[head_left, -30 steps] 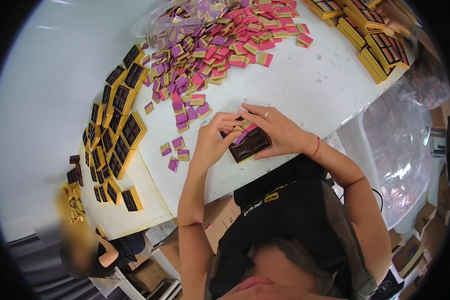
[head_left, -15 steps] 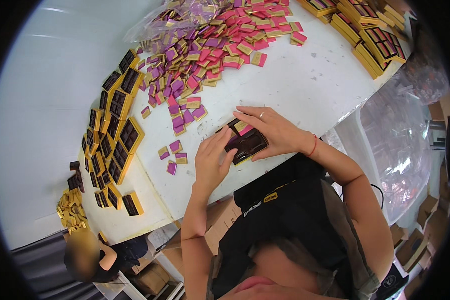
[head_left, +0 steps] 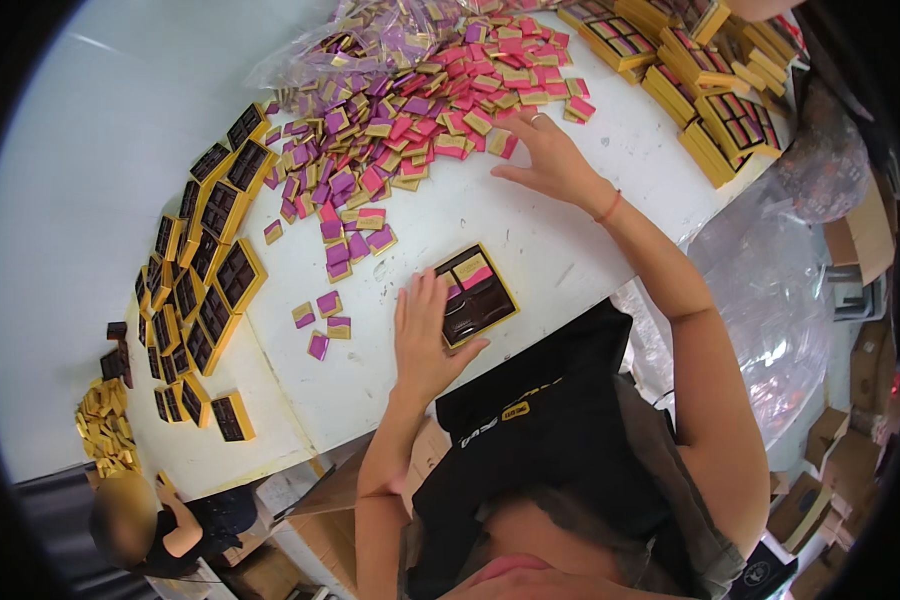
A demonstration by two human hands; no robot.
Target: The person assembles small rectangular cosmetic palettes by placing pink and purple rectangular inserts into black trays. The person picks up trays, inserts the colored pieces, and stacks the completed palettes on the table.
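A shallow gold-edged box (head_left: 483, 308) with a dark brown compartmented insert lies on the table in front of me. A gold-and-pink wrapped square (head_left: 473, 271) sits in its far right compartment; another square beside it is partly covered by my fingers. My left hand (head_left: 424, 328) braces the box, its fingers along the left edge and the thumb at the near edge. Farther away, my right hand (head_left: 550, 162) reaches toward the pile of pink, purple and gold squares (head_left: 400, 125). Its fingers are spread near a pink-and-gold square (head_left: 501, 143); nothing shows in its grasp.
Several boxes with dark inserts (head_left: 215, 315) are stacked at the left. Filled boxes (head_left: 735, 125) pile up at the far right. A few loose purple-and-gold squares (head_left: 328, 303) lie left of my left hand. A clear plastic bag (head_left: 320, 50) borders the pile. Another person (head_left: 175, 525) is at lower left.
My right hand has left the box and moved away toward the pile, its fingers opening out. The box now lies flat on the table, with my left hand still against it.
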